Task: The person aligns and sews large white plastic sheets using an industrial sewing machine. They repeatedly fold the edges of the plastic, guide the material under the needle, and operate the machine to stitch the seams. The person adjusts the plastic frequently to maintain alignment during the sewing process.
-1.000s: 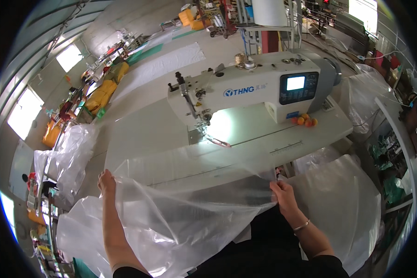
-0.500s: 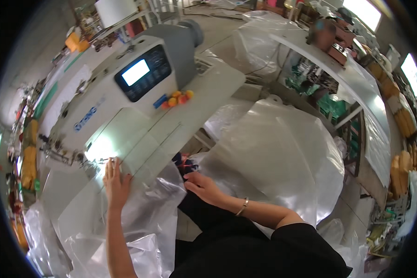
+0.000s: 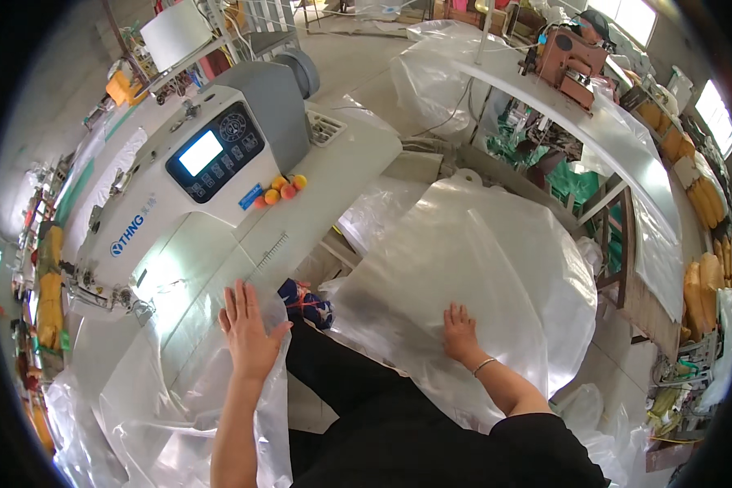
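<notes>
Right hand [image 3: 461, 335] is now resting spread on the plastic stack [image 3: 419, 272], off the clear sheet [image 3: 191, 407]; spread left hand [image 3: 254, 340] is apparently tending that sheet alone.

Plastic sheet [image 3: 439, 260] milky white; sewing machine [image 3: 154, 207] white, grey; panel [image 3: 215, 152] black; fruits [image 3: 288, 192] orange-red; bundle [image 3: 307, 306] navy with red.

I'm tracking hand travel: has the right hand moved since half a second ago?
Yes: the right hand has gone rightward, away from the sewing table, over the plastic sheeting.
</notes>
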`<state>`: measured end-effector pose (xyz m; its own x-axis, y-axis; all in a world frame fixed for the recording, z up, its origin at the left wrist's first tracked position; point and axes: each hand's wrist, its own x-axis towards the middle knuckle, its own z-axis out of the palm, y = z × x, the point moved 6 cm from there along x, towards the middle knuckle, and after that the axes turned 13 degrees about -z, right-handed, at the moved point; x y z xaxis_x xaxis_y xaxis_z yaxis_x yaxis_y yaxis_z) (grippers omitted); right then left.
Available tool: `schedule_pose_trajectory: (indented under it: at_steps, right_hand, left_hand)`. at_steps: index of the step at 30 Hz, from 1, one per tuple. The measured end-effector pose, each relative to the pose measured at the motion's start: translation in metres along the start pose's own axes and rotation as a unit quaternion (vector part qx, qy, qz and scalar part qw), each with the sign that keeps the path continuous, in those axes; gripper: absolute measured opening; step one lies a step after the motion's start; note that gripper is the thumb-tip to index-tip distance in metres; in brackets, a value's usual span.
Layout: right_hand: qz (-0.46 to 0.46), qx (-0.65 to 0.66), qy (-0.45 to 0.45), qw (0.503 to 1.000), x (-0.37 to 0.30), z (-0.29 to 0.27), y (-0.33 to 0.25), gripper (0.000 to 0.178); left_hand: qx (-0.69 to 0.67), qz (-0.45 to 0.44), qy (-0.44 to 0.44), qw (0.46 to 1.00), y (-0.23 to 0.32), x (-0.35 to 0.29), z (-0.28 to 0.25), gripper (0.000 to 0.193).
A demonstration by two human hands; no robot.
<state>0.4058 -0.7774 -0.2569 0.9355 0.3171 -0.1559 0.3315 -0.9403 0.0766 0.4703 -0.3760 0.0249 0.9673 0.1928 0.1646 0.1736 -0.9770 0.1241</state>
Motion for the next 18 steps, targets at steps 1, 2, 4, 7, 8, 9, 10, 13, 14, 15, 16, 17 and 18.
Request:
schedule_pose_trajectory:
  at_steps: [1,2,4,7,8,9,10,13,14,15,16,17,18]
  right_hand:
    - [0.012,0.092,0.011,0.996,0.004,0.017,0.018,0.078]
    - [0.021,0.181,0.02,0.983,0.009,0.03,0.041,0.069]
    - [0.102,0.468,0.067,0.875,0.012,0.042,0.096,0.052]
    - [0.17,0.826,0.316,0.434,0.016,-0.005,0.178,0.049]
    - [0.15,0.819,0.373,0.41,0.025,-0.059,0.177,0.051]
    - [0.128,0.809,0.426,0.384,0.028,-0.132,0.163,0.053]
    - [0.103,0.806,0.443,0.38,0.024,-0.183,0.158,0.056]
    - [0.045,0.774,0.485,0.404,0.0,-0.312,0.093,0.06]
    - [0.023,0.767,0.49,0.414,0.003,-0.344,0.059,0.061]
    - [-0.017,0.788,0.455,0.414,0.004,-0.366,0.021,0.061]
    - [-0.06,0.808,0.417,0.412,0.004,-0.383,-0.019,0.062]
    - [-0.092,0.824,0.381,0.409,-0.001,-0.392,-0.057,0.061]
    - [-0.128,0.841,0.341,0.401,-0.003,-0.397,-0.096,0.06]
  left_hand:
    - [0.021,0.009,0.02,1.0,0.001,0.001,0.001,0.072]
    - [0.04,0.015,0.04,0.998,-0.002,0.001,0.008,0.072]
    - [0.046,0.037,0.082,0.995,-0.01,0.004,0.02,0.068]
    - [0.011,0.093,0.14,0.986,-0.018,0.008,0.031,0.055]
    - [0.017,0.102,0.155,0.983,-0.028,0.004,0.029,0.051]
    - [0.022,0.109,0.171,0.979,-0.038,-0.002,0.023,0.046]
    - [-0.034,0.111,0.155,0.981,-0.041,-0.003,0.018,0.043]
    - [-0.262,0.096,0.075,0.957,-0.062,-0.02,-0.011,0.033]
    - [-0.373,0.073,0.033,0.925,-0.074,-0.034,-0.026,0.031]
    - [-0.483,0.05,-0.007,0.874,-0.089,-0.051,-0.036,0.028]
    - [-0.601,-0.064,-0.047,0.795,-0.16,-0.072,0.01,0.027]
    - [-0.726,-0.035,-0.019,0.687,-0.177,-0.089,-0.003,0.029]
    - [-0.827,-0.001,0.018,0.562,-0.194,-0.113,-0.027,0.031]
